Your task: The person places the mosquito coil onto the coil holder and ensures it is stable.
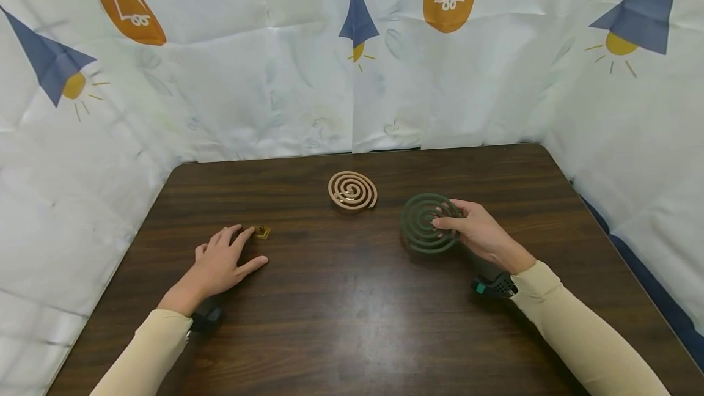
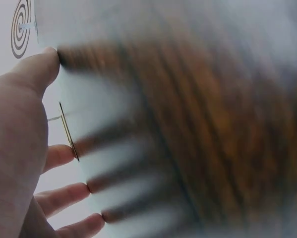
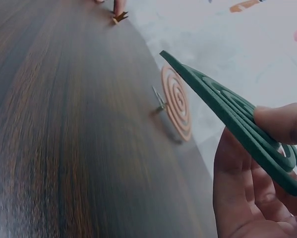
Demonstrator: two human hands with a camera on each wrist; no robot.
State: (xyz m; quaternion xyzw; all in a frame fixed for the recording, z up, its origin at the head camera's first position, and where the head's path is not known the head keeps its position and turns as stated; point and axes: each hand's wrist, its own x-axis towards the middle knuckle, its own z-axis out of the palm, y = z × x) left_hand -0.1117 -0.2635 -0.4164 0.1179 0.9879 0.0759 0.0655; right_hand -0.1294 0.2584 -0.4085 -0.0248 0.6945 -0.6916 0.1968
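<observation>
In head view, finds a green coil (image 1: 420, 220) in the right hand (image 1: 484, 230), pinched between thumb and fingers over the right part of the table (image 1: 341, 304). Finds the left hand (image 1: 220, 264) with fingers spread, not pinching, index fingertip touching a small gold stand (image 1: 263, 233) at left. Notes a brown coil (image 1: 352, 190) farther back, between the two hands, with gold metal glinting through its rings. Reads progress, by judgement, as partway: brown coil apparently mounted and finished with; green coil picked up but not set down; gold stand bare. Notes also a left sleeve (image 1: 145, 350), a right sleeve (image 1: 585, 326), a left band (image 1: 206, 315), a right band (image 1: 497, 286) and a lamp-print curtain (image 1: 275, 96) behind the table. Records a wide gap between green coil and gold stand; judges the left fingers, crowding the gold stand, the likeliest obstruction. In left wrist view, sees the gold stand edge-on as a thin line at the index fingertip, with brown coil beyond; cannot read much of the table for blur. In right wrist view, finds the thumb against one face of the green coil, fingers behind, coil tilted and apart from the table. Finds brown coil raised on a metal support (image 3: 161, 105), and gold stand well apart, by a left fingertip. Cannot tell exact finger contact behind the green coil.
</observation>
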